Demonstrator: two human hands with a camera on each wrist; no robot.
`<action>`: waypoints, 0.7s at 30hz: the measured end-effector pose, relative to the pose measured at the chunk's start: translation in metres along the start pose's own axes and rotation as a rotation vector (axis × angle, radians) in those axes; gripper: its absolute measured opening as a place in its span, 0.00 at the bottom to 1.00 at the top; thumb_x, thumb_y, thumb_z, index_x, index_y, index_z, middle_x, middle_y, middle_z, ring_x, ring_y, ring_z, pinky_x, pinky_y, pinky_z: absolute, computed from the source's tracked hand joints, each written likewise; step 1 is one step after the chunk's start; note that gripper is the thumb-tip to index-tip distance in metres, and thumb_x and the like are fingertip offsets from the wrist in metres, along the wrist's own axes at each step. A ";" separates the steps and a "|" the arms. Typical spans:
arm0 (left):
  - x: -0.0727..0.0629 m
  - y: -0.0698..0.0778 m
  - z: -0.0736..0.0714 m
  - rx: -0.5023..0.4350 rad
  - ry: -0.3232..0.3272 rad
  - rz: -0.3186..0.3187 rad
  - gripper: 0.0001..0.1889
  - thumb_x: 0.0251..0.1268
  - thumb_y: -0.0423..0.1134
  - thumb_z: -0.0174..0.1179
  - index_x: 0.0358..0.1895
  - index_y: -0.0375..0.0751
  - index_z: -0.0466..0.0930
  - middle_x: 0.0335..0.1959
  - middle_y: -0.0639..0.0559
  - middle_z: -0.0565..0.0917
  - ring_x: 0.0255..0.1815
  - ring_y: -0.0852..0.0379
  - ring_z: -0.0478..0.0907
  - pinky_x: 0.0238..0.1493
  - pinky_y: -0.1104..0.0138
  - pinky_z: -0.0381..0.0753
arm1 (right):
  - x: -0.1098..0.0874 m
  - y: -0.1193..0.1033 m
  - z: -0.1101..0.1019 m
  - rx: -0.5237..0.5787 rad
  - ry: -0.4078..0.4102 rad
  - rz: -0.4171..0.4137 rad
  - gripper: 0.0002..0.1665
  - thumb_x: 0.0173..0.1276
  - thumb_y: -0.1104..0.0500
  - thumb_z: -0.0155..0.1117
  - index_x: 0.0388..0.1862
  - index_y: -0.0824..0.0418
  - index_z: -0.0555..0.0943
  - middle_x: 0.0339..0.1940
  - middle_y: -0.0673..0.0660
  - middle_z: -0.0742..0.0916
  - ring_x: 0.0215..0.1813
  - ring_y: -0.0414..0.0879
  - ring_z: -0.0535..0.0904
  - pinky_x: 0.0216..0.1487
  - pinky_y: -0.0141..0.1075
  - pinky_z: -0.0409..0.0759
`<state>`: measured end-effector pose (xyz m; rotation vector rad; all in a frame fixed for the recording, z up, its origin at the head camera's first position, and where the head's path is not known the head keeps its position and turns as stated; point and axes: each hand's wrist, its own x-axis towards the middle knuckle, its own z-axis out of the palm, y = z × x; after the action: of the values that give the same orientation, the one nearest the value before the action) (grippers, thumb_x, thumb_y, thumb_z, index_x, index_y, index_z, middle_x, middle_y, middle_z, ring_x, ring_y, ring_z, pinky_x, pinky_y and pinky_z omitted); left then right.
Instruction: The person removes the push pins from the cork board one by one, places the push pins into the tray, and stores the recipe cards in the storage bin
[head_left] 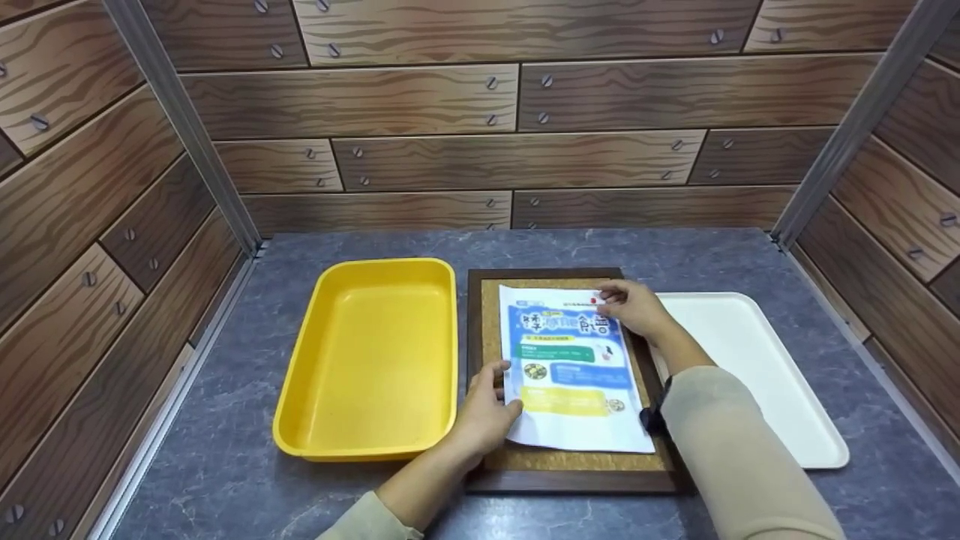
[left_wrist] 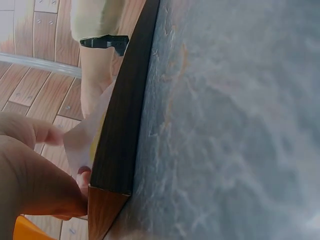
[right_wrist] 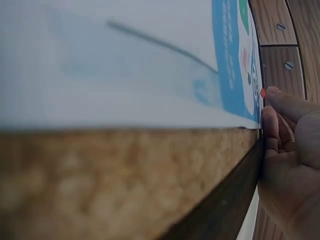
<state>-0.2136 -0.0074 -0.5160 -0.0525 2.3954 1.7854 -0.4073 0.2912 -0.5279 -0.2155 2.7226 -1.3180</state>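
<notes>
A printed sheet of paper [head_left: 574,427] with blue, green and yellow blocks lies on a dark-framed cork board [head_left: 491,457]. My left hand [head_left: 484,416] rests at the sheet's left edge, its fingers and thumb spread apart. In the left wrist view, the left hand [left_wrist: 30,170] is beside the board's wooden frame [left_wrist: 120,115]. My right hand [head_left: 634,307] is at the sheet's top right corner. There its thumb and bent fingers pinch a small red pushpin [right_wrist: 262,93]; the pin's point is hidden.
A yellow tray [head_left: 367,360] stands left of the board. To the right lies a white tray [head_left: 750,375], partly covered by the right forearm. Wood-patterned walls [head_left: 420,165] enclose the grey marbled table [head_left: 217,450] at the back and sides.
</notes>
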 end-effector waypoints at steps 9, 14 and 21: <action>0.000 -0.008 0.002 -0.057 -0.013 0.002 0.32 0.66 0.21 0.52 0.75 0.36 0.70 0.72 0.35 0.76 0.67 0.42 0.81 0.57 0.57 0.89 | 0.002 -0.003 -0.003 -0.071 -0.039 0.024 0.23 0.80 0.63 0.65 0.70 0.66 0.81 0.63 0.68 0.82 0.61 0.56 0.79 0.62 0.43 0.79; 0.000 -0.009 0.001 -0.109 -0.030 0.006 0.32 0.65 0.20 0.53 0.75 0.34 0.71 0.67 0.35 0.80 0.63 0.44 0.82 0.56 0.58 0.89 | 0.005 -0.002 -0.002 -0.098 -0.019 0.016 0.21 0.78 0.68 0.61 0.67 0.68 0.83 0.61 0.68 0.84 0.59 0.56 0.79 0.62 0.43 0.78; -0.004 -0.011 -0.002 -0.174 -0.054 0.004 0.36 0.62 0.19 0.54 0.77 0.38 0.70 0.70 0.35 0.77 0.61 0.46 0.81 0.51 0.62 0.86 | 0.009 -0.003 0.001 -0.112 -0.004 0.004 0.20 0.78 0.67 0.61 0.66 0.68 0.84 0.58 0.67 0.84 0.58 0.57 0.79 0.61 0.44 0.79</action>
<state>-0.2086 -0.0126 -0.5250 -0.0196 2.1997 1.9665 -0.4160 0.2867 -0.5266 -0.2219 2.7944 -1.1632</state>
